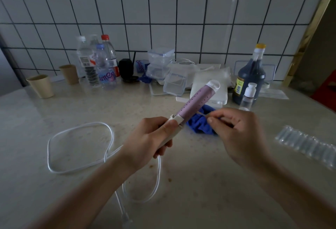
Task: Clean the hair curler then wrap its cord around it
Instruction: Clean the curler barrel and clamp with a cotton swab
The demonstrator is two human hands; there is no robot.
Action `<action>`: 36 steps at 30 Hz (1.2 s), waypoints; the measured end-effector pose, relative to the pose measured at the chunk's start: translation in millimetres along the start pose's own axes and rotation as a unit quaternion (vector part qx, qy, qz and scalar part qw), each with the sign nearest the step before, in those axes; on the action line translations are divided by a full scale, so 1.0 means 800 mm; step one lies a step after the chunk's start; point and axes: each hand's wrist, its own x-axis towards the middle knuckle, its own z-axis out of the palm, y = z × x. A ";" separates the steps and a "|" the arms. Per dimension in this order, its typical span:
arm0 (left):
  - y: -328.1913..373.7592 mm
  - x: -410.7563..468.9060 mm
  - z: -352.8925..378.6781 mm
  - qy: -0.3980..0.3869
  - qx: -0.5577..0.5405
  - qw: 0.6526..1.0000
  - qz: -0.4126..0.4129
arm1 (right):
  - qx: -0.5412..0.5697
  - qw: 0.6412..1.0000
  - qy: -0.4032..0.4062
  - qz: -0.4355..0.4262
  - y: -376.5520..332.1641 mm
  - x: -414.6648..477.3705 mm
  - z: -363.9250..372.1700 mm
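Over on the left, two paper cups (41, 85) stand near a cluster of plastic bottles (105, 65) against the tiled wall. In front of them the white cord (80, 146) lies in loose loops on the worktop (200, 183), not yet wound round anything. The left hand (151, 137) has its grip closed round the pale handle of the hair curler (195, 101), thumb along the top by the clamp hinge. The pink perforated barrel points up and away, lifted clear of the worktop. The curler looks light and rigid, and its smooth barrel would likely slip in the fingers, so the handle seems the sensible place to hold it. The cord looks limp yet springy and will probably want guiding turn by turn. Just beyond the barrel lies a crumpled blue cloth (201, 123). The right hand (241, 134) pinches a thin white stick (202, 113) between thumb and fingertips, its far end near the base of the barrel; whether it touches I cannot tell. I'd judge this to be the cleaning step. Farther right stand a dark bottle (251, 75), a small white-capped bottle (250, 94) and a clear blister strip (309, 145).
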 end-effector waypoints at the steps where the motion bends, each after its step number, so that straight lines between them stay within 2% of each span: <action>1: 0.000 0.000 0.002 -0.003 0.003 1.000 0.002 | -0.009 1.000 0.012 -0.001 0.000 0.002 -0.003; 7: 0.001 0.004 0.001 0.023 -0.024 0.999 -0.001 | -0.031 0.997 0.068 -0.007 0.001 0.021 -0.029; 9: -0.001 0.009 -0.006 0.030 -0.074 0.997 -0.019 | 0.002 0.997 0.074 0.005 0.001 0.026 -0.037; 11: -0.002 0.011 -0.011 0.016 -0.173 0.983 -0.062 | 0.026 0.998 0.051 0.002 -0.001 0.019 -0.029; 15: -0.003 0.015 -0.017 -0.058 -0.347 0.928 -0.122 | 0.049 0.998 -0.023 0.041 0.005 -0.001 -0.003; 19: -0.007 0.021 -0.032 -0.133 -0.533 0.825 -0.135 | 0.061 0.995 -0.032 0.073 0.014 -0.002 0.002; 23: -0.010 0.021 -0.041 -0.187 -0.612 0.759 -0.119 | 0.078 0.994 -0.037 0.069 0.012 -0.004 0.008; 25: -0.009 0.021 -0.041 -0.197 -0.616 0.754 -0.114 | 0.088 0.993 -0.039 0.074 0.013 -0.005 0.009; 30: -0.012 0.023 -0.036 -0.204 -0.577 0.783 -0.113 | 0.093 0.991 -0.046 0.088 0.014 -0.005 0.008; 36: -0.012 0.022 -0.033 -0.223 -0.569 0.784 -0.107 | 0.093 0.990 -0.052 0.089 0.017 -0.006 0.007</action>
